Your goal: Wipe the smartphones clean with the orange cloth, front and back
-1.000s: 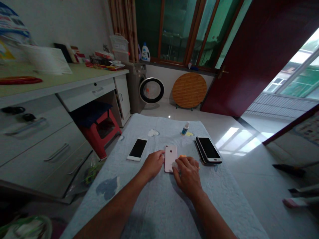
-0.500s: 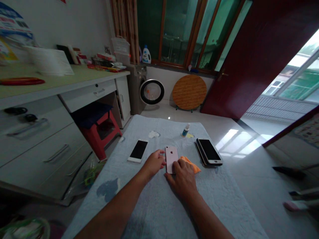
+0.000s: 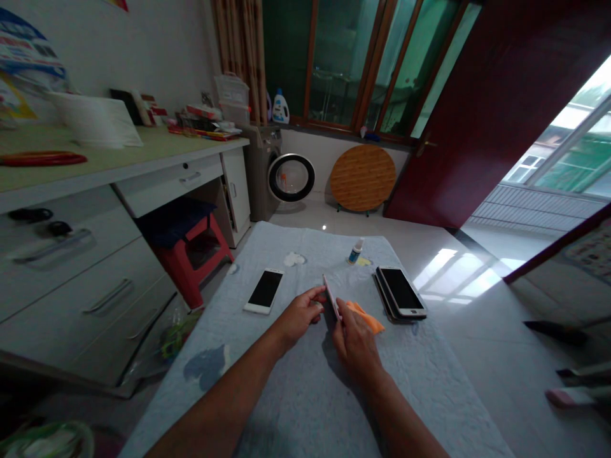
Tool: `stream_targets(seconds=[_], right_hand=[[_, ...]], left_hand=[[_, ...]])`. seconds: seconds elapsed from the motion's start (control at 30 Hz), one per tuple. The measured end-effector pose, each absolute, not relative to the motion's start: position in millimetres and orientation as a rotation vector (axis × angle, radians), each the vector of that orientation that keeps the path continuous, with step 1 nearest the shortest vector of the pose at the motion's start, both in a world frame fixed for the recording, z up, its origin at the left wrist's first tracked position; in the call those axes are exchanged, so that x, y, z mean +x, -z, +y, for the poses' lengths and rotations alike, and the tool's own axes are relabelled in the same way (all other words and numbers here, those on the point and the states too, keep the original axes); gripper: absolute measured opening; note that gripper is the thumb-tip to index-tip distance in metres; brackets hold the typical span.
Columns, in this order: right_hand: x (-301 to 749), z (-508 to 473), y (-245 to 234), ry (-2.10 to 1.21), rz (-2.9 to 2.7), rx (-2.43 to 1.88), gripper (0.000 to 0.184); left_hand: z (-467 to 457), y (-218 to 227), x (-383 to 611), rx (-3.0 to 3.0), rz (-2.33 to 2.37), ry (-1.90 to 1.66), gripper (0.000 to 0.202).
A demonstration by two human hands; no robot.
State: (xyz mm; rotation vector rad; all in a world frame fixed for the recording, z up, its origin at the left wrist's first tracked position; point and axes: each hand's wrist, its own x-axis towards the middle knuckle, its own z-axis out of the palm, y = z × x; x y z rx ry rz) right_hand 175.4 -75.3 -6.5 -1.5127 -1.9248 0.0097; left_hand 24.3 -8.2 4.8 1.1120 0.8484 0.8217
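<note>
Pink phone (image 3: 331,298): tipped steeply over the tabletop (image 3: 296,394), beside the orange cloth (image 3: 366,318).
Right hand (image 3: 356,340): grasping its near end.
Left hand (image 3: 300,316): bent alongside; cannot tell whether gripping.
Phone handling: likely light, stiff, slippery, breakable; best held by long edges.

The head camera looks forward and down.

Observed pink phone (image 3: 330,294) turned edge-on in right-hand grip (image 3: 356,337), left-hand grip (image 3: 300,315) at its left side. Noted orange cloth (image 3: 368,318) just beside right-hand grip; white phone (image 3: 265,290) and small bottle (image 3: 354,252) on cloth-covered desk (image 3: 300,394).
</note>
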Motion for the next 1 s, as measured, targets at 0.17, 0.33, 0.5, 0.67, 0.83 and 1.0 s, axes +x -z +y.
stream_targets(seconds=[0.17, 0.33, 0.5, 0.67, 0.83, 1.0], right_hand=[[181, -71, 16, -0.09, -1.782, -1.531, 0.044], [181, -68, 21, -0.145, -1.755, -1.688, 0.045], [179, -69, 20, -0.085, -1.84, -1.824, 0.043], [171, -71, 9, -0.065, -1.894, -1.916, 0.029], [159, -75, 6, 0.051, -1.898, -1.951, 0.057], [156, -76, 9, 0.092, -1.909, -1.898, 0.063]], left_hand=[[-8, 1, 24, 1.32, 0.894, -0.835, 0.049], [-1, 6, 22, 1.441, 1.061, -0.939, 0.044], [13, 7, 7, 1.647, 1.326, -1.05, 0.042], [31, 5, -16, 1.785, 1.649, -1.077, 0.039], [35, -6, -29, 1.768, 1.931, -0.99, 0.038], [34, -13, -39, 1.749, 2.111, -0.875, 0.039]])
